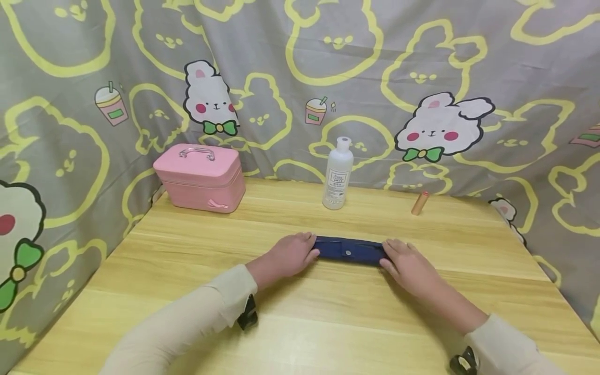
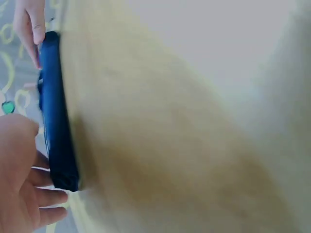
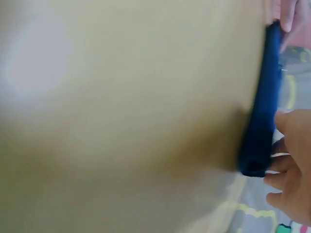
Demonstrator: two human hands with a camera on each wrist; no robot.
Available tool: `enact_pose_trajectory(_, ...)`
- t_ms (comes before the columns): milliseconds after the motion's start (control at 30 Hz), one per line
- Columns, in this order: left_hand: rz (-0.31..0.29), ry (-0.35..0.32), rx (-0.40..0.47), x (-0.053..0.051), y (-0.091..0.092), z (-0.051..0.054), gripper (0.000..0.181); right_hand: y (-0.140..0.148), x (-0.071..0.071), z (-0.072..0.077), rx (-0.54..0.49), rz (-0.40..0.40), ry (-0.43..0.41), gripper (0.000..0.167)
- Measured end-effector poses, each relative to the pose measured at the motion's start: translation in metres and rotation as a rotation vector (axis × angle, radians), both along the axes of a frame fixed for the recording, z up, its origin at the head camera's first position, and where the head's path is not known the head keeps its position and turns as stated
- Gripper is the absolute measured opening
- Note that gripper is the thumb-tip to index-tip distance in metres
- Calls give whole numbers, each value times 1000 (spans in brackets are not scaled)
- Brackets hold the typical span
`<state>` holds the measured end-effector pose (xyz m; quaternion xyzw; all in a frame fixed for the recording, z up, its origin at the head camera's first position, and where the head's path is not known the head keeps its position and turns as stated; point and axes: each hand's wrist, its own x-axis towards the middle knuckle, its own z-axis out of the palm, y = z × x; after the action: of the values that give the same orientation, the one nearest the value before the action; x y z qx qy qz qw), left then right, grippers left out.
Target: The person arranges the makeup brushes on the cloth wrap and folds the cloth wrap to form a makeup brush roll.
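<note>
A long, narrow dark blue fabric case (image 1: 358,251) with a round snap button lies crosswise before me, over the middle of the table. My left hand (image 1: 291,256) holds its left end, thumb on the near side and fingers toward the far side. At the opposite end, my right hand (image 1: 413,270) grips it in much the same way. In the left wrist view the case (image 2: 59,111) runs between both hands, and some of the left fingers reach past its end. The right wrist view shows the case's rolled end (image 3: 255,162) against the right fingers. Its contents are hidden.
At the back left of the wooden table (image 1: 300,328) stands a pink box (image 1: 201,179) with a metal handle. A white labelled bottle (image 1: 338,177) is at the back middle, and a small orange-brown tube (image 1: 420,203) stands farther right. A patterned curtain (image 1: 281,62) surrounds the table.
</note>
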<state>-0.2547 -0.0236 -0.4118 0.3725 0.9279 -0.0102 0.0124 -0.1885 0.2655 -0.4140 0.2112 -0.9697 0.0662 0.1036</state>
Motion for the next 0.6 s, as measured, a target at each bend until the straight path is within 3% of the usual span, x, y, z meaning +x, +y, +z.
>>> enact_pose_trajectory(100,31,31,91,-7,6,2,47,-5,-8,7,-72,-20,8,45)
enact_pose_trajectory(167,19,74,95,-11,10,2,44,-9,-14,7,-92,-12,-8,45)
enact_pose_trajectory(333,-84,88,-45,-14,16,-5,42,-16,-16,-7,-16,3,-71,44)
enact_pose_trajectory(433,-123,71,-108,-10,14,-9,42,-18,-12,-13,25,-6,-25,41)
enact_pose_trajectory(600,-153,81,-115,-6,9,-13,43,-21,-6,-14,14,-23,42,37)
